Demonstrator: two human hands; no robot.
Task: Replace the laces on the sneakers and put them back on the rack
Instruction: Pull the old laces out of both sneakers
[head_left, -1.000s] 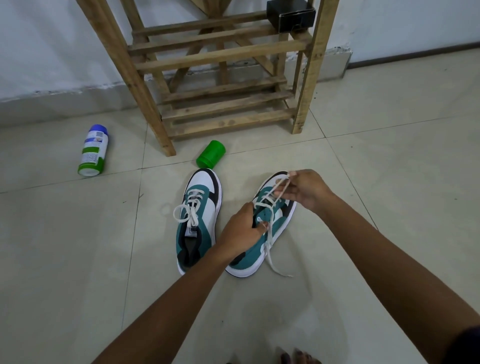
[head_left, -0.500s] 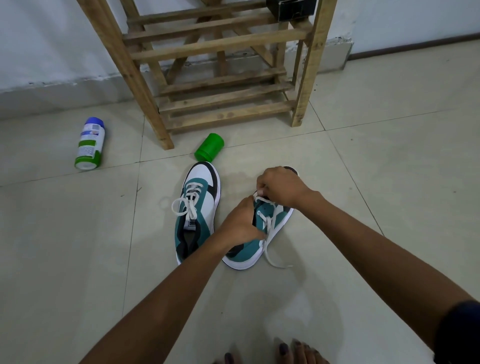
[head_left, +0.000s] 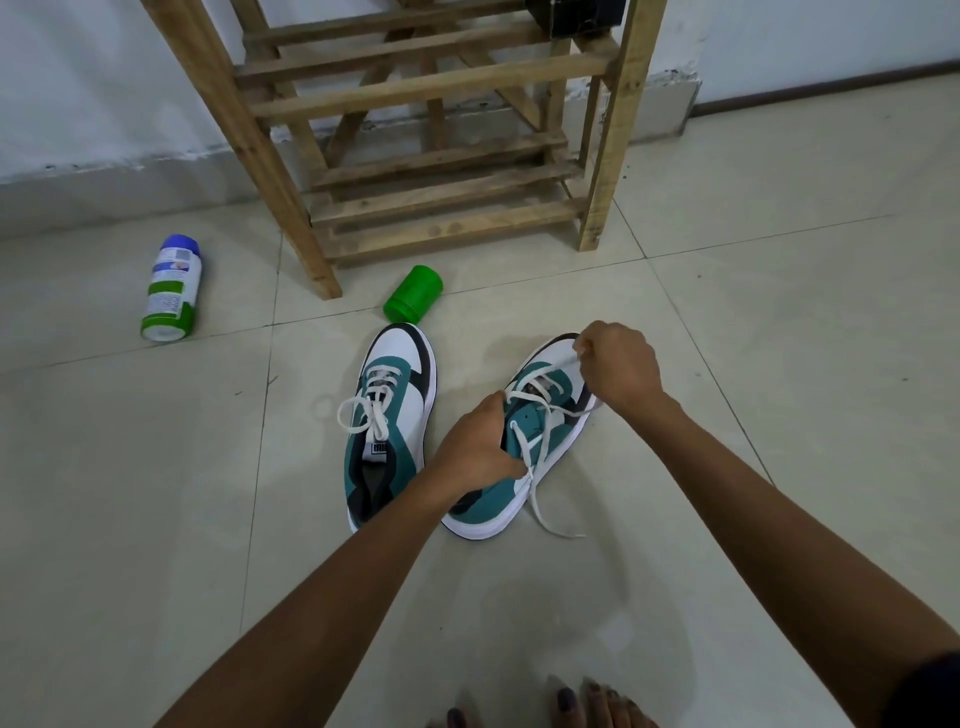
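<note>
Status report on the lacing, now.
Left hand holds right sneaker steady. Right hand pinches white lace near toe, lacing unfinished. Left sneaker laced. Nothing in the way.

The sneakers (head_left: 390, 415) are green, white and black with white laces (head_left: 370, 410). The cup (head_left: 414, 293) is green.

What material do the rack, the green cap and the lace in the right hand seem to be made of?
Rack: bare, unpainted wood; grain and knots show. Green cap: probably plastic, smooth with a slight sheen. Lace, pinched by the right hand: likely flat woven fabric, matte white, lying limp.
</note>
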